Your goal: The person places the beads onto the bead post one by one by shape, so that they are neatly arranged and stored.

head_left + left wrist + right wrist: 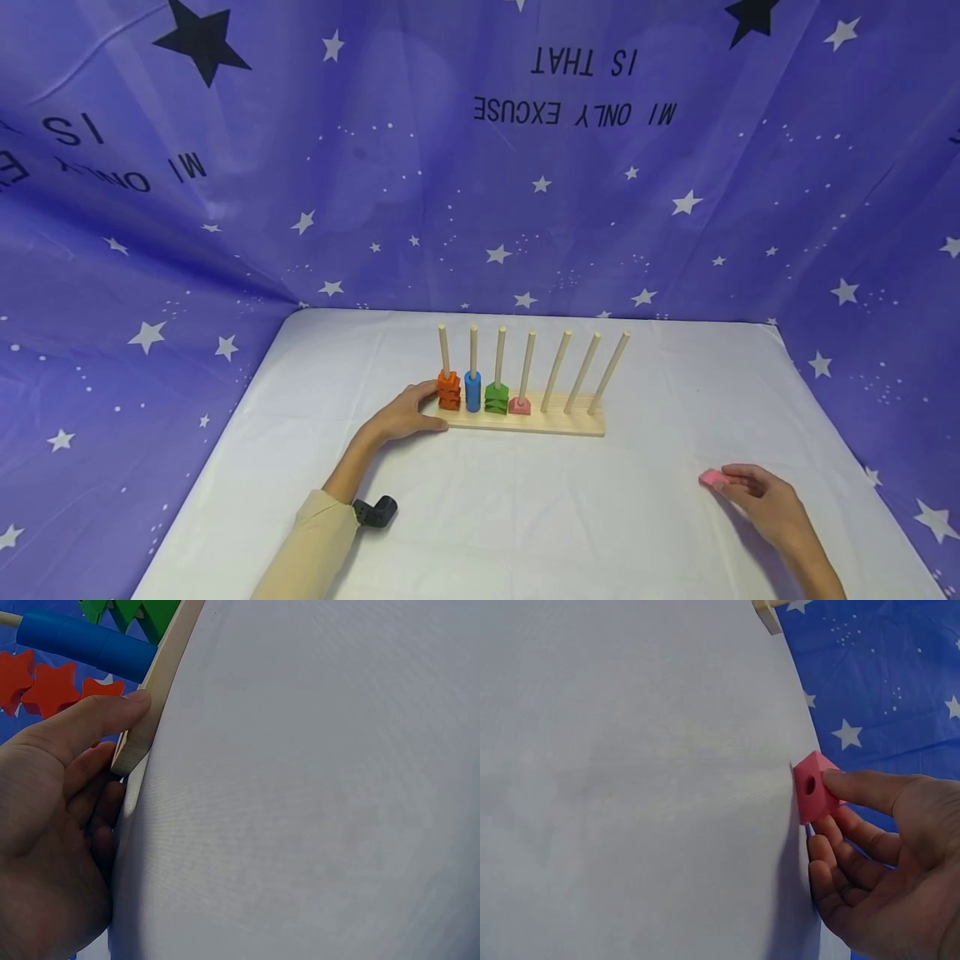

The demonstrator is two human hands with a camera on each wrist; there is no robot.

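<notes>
A wooden peg stand (555,425) with several upright dowels sits on the white surface. Its left end is gripped by my left hand (408,412), the thumb (124,711) along the front edge and the fingers partly hidden behind. From the left, its pegs carry orange star-shaped blocks (449,392), blue round blocks (472,392), green blocks (497,398) and one pink block (520,406); the others are bare. Off to the right, my right hand (768,504) pinches another pink block (821,787) between thumb and fingers. A dark hole shows in its face, close to the cloth.
White cloth (570,517) covers the surface. Purple-blue fabric with stars (465,208) hangs behind it and at both sides. A black device (377,512) is strapped at the left wrist, beside a beige sleeve (311,542).
</notes>
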